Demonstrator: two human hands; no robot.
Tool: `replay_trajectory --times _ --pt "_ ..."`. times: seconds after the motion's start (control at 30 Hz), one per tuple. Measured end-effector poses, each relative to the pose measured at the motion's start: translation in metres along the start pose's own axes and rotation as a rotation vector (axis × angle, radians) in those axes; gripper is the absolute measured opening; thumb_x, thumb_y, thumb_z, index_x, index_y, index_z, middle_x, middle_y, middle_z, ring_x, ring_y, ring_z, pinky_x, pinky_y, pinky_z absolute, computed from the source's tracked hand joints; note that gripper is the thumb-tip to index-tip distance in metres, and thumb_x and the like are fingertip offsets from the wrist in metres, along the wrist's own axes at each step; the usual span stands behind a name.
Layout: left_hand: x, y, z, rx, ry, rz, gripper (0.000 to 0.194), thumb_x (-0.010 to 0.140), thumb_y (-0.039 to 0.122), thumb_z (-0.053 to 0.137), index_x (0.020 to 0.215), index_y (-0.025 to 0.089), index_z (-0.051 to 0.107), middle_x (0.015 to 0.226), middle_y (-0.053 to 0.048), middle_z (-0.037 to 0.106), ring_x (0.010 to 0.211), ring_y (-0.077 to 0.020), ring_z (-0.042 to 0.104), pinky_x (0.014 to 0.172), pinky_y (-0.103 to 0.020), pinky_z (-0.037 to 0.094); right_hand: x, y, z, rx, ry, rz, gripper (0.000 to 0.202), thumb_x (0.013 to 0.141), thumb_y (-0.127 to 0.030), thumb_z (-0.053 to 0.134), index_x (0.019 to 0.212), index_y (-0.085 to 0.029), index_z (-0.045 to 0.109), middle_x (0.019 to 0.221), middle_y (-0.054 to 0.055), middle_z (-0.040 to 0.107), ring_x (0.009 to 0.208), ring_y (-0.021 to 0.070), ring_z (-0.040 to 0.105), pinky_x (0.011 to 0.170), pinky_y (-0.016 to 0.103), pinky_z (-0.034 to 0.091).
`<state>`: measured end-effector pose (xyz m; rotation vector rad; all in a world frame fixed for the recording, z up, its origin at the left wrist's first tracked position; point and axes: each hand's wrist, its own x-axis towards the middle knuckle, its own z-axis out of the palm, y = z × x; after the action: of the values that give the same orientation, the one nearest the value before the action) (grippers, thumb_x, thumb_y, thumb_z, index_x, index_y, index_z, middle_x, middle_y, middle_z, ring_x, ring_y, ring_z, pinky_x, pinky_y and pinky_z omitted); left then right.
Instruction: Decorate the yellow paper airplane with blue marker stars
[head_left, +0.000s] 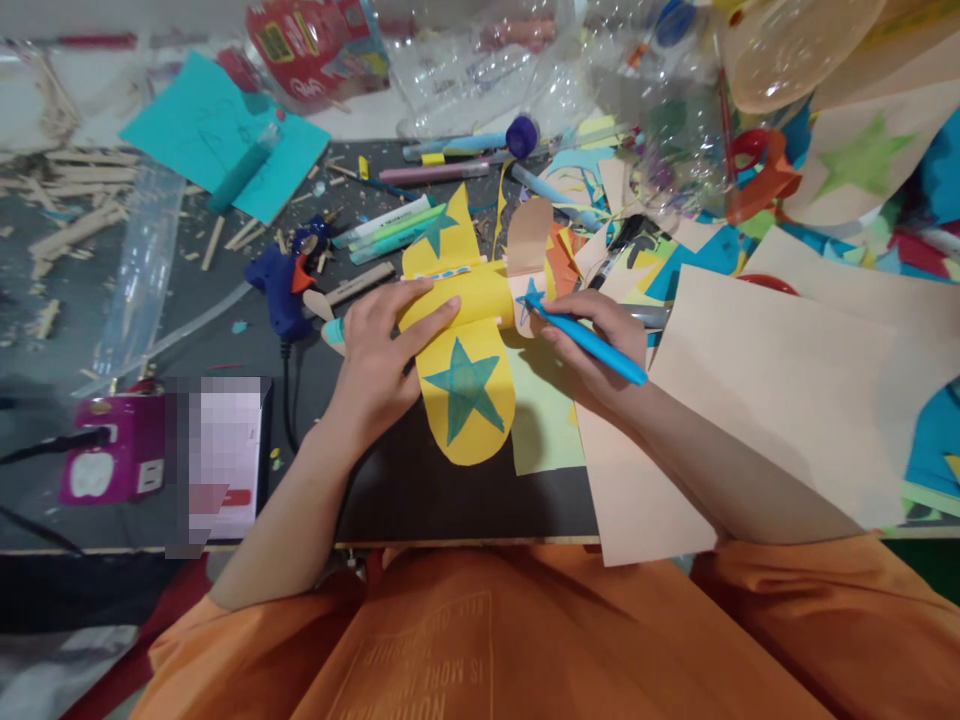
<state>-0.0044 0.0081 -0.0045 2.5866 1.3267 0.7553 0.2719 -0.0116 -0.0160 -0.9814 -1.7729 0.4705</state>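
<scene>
Pressing our left hand (pixel 375 345) flat over the rolled yellow paper body of the paper plane (pixel 459 345), we pin it to the dark tabletop (pixel 420 495), fingers spread across the tube and closed on nothing. Our right hand (pixel 600 335) is wrapped around a blue marker pen (pixel 592 345) in a writing grip, its tip resting on the small blue star (pixel 531 298) drawn on the tan card tail piece (pixel 529 250). The plane lies near the table's front edge, its near wing bearing a large teal star (pixel 466 385), its far wing another. A blue hot glue gun (pixel 279 285) sits just left of our left hand, and large tan card sheets (pixel 772 390) lie under our right forearm. We judge the tail is thin and poorly supported, so a heavy stroke could buckle it or drag the line outside the star. Fresh ink could also smear if our right palm slides over it.
</scene>
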Motion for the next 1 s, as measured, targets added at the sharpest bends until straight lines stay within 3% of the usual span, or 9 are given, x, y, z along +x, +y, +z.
replay_trajectory --times 0.27,0.4,0.57,0.77,1.0 --pt "0.0020 0.0043 -0.0022 -0.042 -0.040 -0.057 0.040 0.104 0.052 0.049 0.133 0.030 0.065 0.143 -0.008 0.063 0.137 -0.0314 0.056 0.114 -0.055 0.044 -0.0004 -0.0023 0.0000 -0.007 0.005 0.033 0.014 0.097 -0.031 0.065 0.110 -0.027 0.070 0.099 0.005 0.078 0.088 0.0205 0.076 0.075 0.036 0.063" --pt "0.0038 0.0073 -0.0037 0.009 -0.036 -0.058 0.043 0.104 0.055 0.044 0.131 0.030 0.066 0.142 -0.006 0.064 0.134 -0.0301 0.058 0.112 -0.056 0.048 -0.0008 -0.0001 0.0026 0.026 0.026 -0.029 0.016 0.096 -0.029 0.067 0.112 -0.028 0.070 0.099 0.004 0.079 0.091 0.0208 0.077 0.078 0.036 0.063" --pt "0.0034 0.0059 -0.0031 0.032 -0.022 -0.046 0.039 0.106 0.051 0.043 0.131 0.032 0.066 0.141 -0.006 0.065 0.133 -0.0284 0.060 0.111 -0.054 0.048 -0.0002 0.0004 0.0037 0.019 -0.008 -0.017 0.016 0.098 -0.031 0.065 0.113 -0.030 0.070 0.102 0.003 0.079 0.094 0.0210 0.077 0.081 0.037 0.063" --pt "0.0004 0.0007 0.0022 0.103 0.129 0.122 0.033 0.102 0.040 0.059 0.134 0.034 0.062 0.135 -0.009 0.069 0.125 -0.0295 0.065 0.102 -0.050 0.053 -0.0003 -0.0015 0.0045 0.010 0.010 0.010 0.014 0.097 -0.030 0.065 0.111 -0.029 0.069 0.100 0.004 0.079 0.092 0.0208 0.077 0.081 0.036 0.062" --pt "-0.0001 0.0007 0.0017 0.098 0.099 0.098 0.035 0.101 0.035 0.057 0.136 0.035 0.061 0.138 -0.008 0.067 0.127 -0.0295 0.064 0.104 -0.051 0.051 -0.0013 -0.0027 0.0021 0.013 0.005 0.033 0.013 0.096 -0.027 0.065 0.108 -0.026 0.069 0.097 0.005 0.078 0.088 0.0204 0.076 0.076 0.035 0.062"
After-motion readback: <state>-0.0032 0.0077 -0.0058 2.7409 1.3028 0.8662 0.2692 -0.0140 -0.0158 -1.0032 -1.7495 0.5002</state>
